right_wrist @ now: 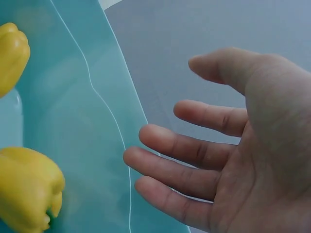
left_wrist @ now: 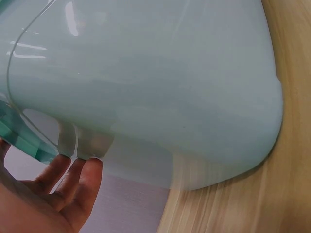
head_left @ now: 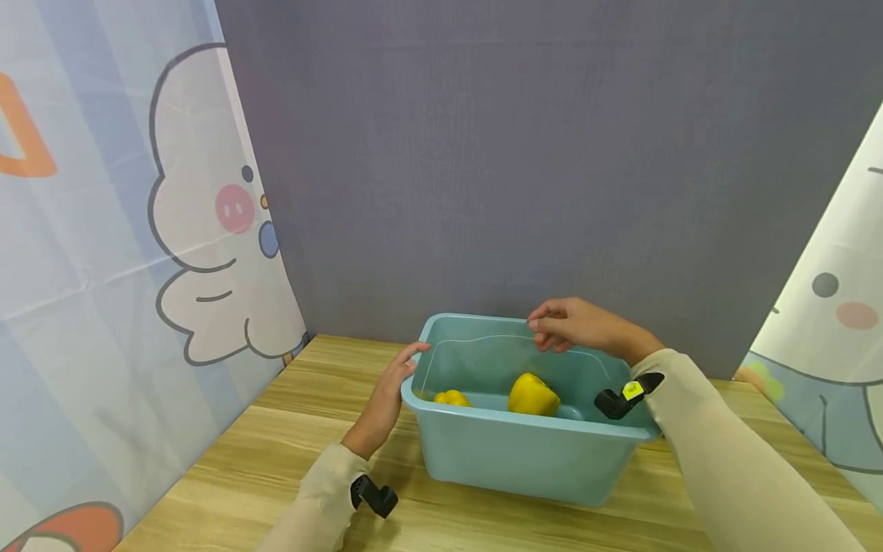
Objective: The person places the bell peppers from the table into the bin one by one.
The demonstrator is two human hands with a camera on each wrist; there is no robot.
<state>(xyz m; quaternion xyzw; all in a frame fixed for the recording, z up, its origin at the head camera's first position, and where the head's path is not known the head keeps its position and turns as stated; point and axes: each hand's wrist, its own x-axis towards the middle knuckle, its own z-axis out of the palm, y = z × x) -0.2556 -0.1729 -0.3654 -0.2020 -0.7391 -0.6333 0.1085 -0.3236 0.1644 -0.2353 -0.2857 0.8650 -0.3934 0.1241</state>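
A light blue plastic bin (head_left: pixel 517 452) sits on the wooden table. Inside it lie two yellow bell peppers: one bell pepper (head_left: pixel 533 395) near the middle, and another bell pepper (head_left: pixel 451 398) partly hidden by the near rim at the left. My left hand (head_left: pixel 391 395) is at the bin's left side; the left wrist view has its fingertips (left_wrist: pixel 91 167) against the smooth outer wall. Over the far rim hovers my right hand (head_left: pixel 579 326), its fingers relaxed and spread, with nothing in them. Both bell peppers (right_wrist: pixel 29 187) lie apart from that hand in the right wrist view.
The wooden table (head_left: pixel 331 383) extends around the bin. A grey panel (head_left: pixel 483 169) rises close behind it. Cartoon-printed cloths hang at both sides, a left cloth (head_left: pixel 103 307) and a right cloth (head_left: pixel 828 345). Each sleeve carries a small black wrist camera (head_left: pixel 373 495).
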